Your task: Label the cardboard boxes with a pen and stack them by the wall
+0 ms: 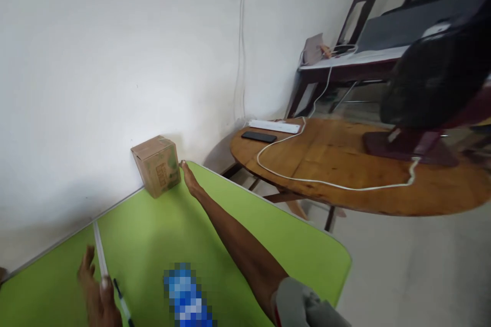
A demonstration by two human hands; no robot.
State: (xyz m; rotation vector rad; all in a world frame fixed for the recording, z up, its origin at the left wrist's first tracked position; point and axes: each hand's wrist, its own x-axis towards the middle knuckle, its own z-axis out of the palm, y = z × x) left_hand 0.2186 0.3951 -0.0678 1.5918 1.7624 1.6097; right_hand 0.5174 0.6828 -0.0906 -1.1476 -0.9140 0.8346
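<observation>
A small brown cardboard box (157,168) with printing on its side stands at the back edge of the green table (245,230), close to the wall. My right hand (190,178) is stretched out beside the box's right face, seen edge-on with the thumb side up. Whether it touches the box I cannot tell, and its lower fingers are hidden. At the lower left my left hand (97,294) hovers over the table with fingers apart and nothing in it. Just right of it lies a slim pen-like object (121,300). A blurred-out blue item (187,296) lies between my arms.
Right of the green table stands an oval wooden table (326,163) bearing a white power strip (274,126), a black phone-like object (259,137), a white cable (326,182) and a dark fan (433,82). A white wall (115,61) rises behind the box.
</observation>
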